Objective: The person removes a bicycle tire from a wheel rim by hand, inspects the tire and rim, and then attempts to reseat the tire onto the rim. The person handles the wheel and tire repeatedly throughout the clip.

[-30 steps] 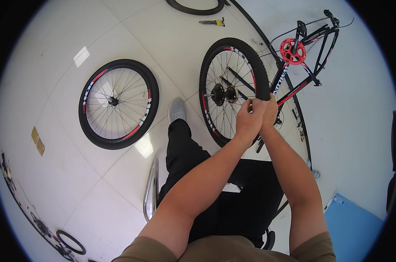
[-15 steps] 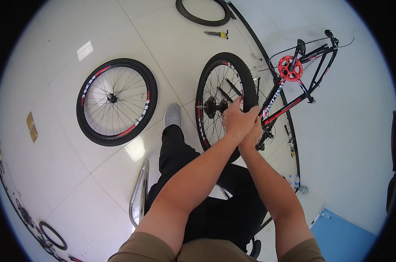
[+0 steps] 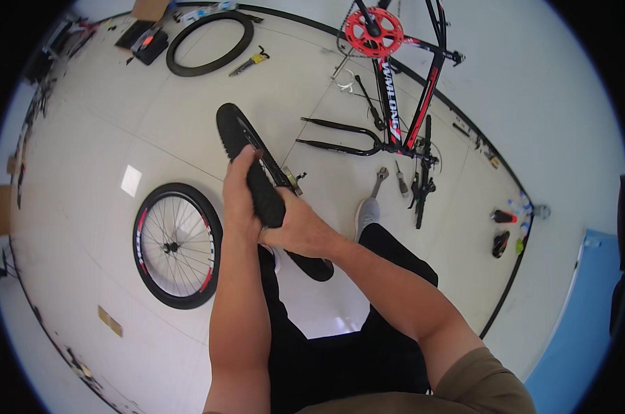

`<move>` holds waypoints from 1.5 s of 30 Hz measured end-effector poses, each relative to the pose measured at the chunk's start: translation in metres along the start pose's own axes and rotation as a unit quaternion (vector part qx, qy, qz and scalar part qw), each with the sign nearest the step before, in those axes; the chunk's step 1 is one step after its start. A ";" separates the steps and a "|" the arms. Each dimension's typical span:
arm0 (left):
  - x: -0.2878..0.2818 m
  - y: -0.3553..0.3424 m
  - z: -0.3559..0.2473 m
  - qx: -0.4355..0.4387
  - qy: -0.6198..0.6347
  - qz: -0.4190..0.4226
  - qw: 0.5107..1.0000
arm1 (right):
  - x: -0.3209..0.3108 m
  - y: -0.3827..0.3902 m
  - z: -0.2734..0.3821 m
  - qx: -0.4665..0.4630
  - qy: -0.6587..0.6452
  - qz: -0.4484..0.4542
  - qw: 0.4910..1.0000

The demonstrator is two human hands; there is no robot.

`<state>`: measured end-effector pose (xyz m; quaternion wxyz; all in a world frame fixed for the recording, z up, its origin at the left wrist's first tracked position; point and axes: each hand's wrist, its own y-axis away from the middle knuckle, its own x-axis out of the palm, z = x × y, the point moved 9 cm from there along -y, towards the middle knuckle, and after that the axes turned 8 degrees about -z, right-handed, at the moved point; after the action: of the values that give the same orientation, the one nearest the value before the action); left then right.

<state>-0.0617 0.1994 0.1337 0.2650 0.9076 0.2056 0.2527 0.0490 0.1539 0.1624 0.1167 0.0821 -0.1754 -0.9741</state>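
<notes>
Bike workshop: bare frame (image 3: 388,96), wrench (image 3: 380,181), loose wheel (image 3: 170,247)

Fingers and wheel face partly out of sight.
Most fingers of the person's left hand (image 3: 238,200) and right hand (image 3: 299,224) are hidden around the wheel (image 3: 265,199), whose near edge-on angle and covering hands conceal much of its spokes; one shoe (image 3: 276,258) is largely covered too. The upper edge cuts off the bicycle frame (image 3: 388,103) and a cardboard box (image 3: 149,8), while the lower edge crops the left arm. The dark lens rim clips the blue panel (image 3: 568,317). Clutter (image 3: 40,103) along the far left is too small and blurred to identify.
</notes>
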 end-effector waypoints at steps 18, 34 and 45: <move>0.026 -0.026 -0.003 0.003 0.037 0.051 0.998 | -0.003 0.022 -0.015 0.078 -0.072 0.007 0.994; 0.037 -0.022 0.001 0.020 0.042 0.078 0.996 | -0.008 0.014 -0.011 0.011 -0.105 -0.056 0.993; 0.047 0.001 -0.024 0.141 0.016 0.113 0.983 | -0.012 0.021 0.000 -0.029 -0.073 -0.020 0.997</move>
<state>-0.0379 0.2311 0.1685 0.1010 0.9491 0.1395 0.2636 0.0651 0.1375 0.1716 0.0868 0.0104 -0.1537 -0.9842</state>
